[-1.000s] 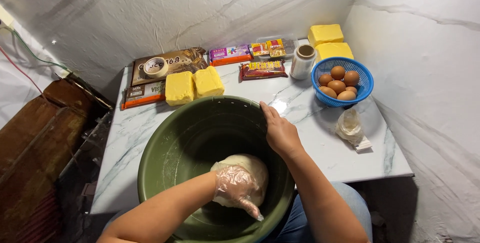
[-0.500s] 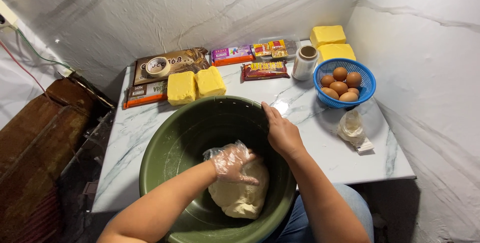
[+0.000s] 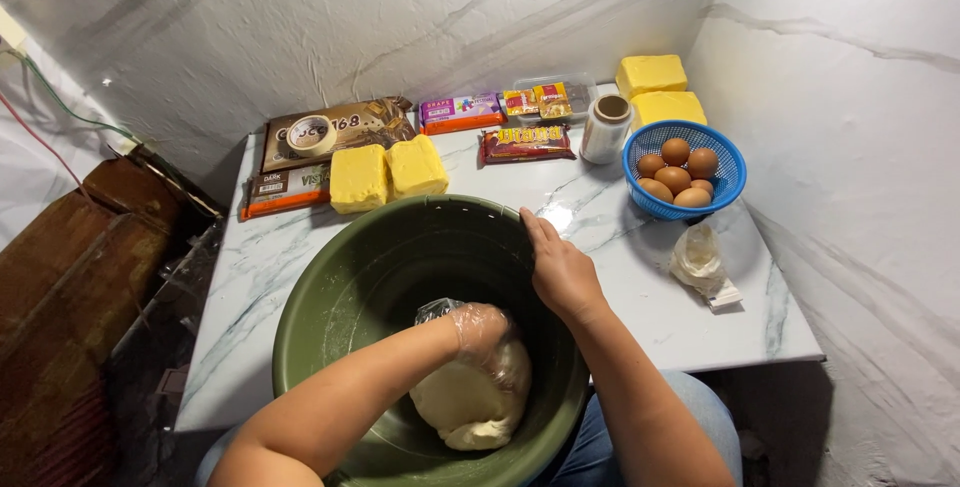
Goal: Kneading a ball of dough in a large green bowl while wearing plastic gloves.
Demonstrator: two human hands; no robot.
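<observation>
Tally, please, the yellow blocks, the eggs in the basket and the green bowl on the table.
Yellow blocks: 4
Eggs: 6 visible
Green bowl: 1
Total: 11
</observation>
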